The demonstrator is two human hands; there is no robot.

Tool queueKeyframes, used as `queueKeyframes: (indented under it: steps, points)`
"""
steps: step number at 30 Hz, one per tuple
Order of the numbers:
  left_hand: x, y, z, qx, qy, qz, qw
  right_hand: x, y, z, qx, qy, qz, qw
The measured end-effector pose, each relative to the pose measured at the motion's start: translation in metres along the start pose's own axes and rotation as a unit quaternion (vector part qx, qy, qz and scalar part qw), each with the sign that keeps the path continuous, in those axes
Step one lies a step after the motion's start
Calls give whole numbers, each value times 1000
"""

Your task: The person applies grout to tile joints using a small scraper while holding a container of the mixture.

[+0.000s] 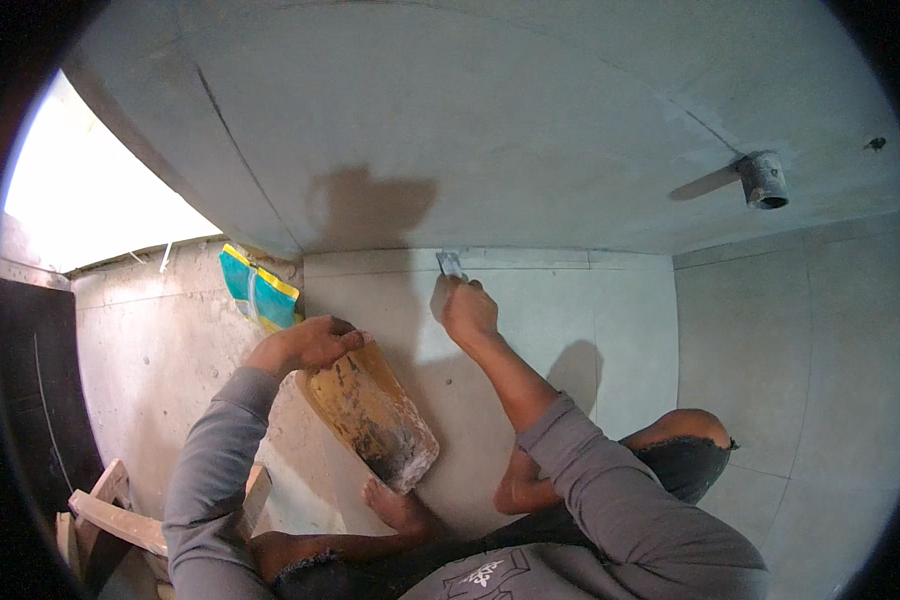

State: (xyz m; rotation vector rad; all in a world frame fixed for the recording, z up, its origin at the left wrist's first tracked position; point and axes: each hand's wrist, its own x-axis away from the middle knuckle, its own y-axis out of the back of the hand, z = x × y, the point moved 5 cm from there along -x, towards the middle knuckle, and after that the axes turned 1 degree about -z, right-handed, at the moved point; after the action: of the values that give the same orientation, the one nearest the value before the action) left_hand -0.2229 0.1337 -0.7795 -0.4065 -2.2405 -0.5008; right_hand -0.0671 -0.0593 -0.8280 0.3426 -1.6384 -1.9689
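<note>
My left hand (315,343) is closed over the upper rim of a shallow, worn yellow-brown tub (365,405), which tilts toward me. Whitish-grey residue coats the tub's lower end. In my right hand (468,312) is a small putty knife (451,264). Its blade meets the seam where the light tiled floor (530,300) joins the large grey wall (550,150); the handle is mostly hidden by my fingers. Just beyond my left hand, a teal and yellow bag (258,287) leans near the wall's corner.
A short pipe stub (765,182) sticks out of the wall at upper right. Pale wooden pieces (120,522) stand at lower left, near a dark panel (38,365). Bright light comes through an opening (110,185) at left. My bare feet (395,502) are close below the tub.
</note>
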Motion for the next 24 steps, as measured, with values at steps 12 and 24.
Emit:
queueKeyframes:
  steps: [12,24]
  points:
    - [2,-1,10,10,-11,-4,1000,10,0,26,-10,-48,51,997]
    - [0,-1,15,12,14,11,1000,8,-14,38,-9,-23,43,999]
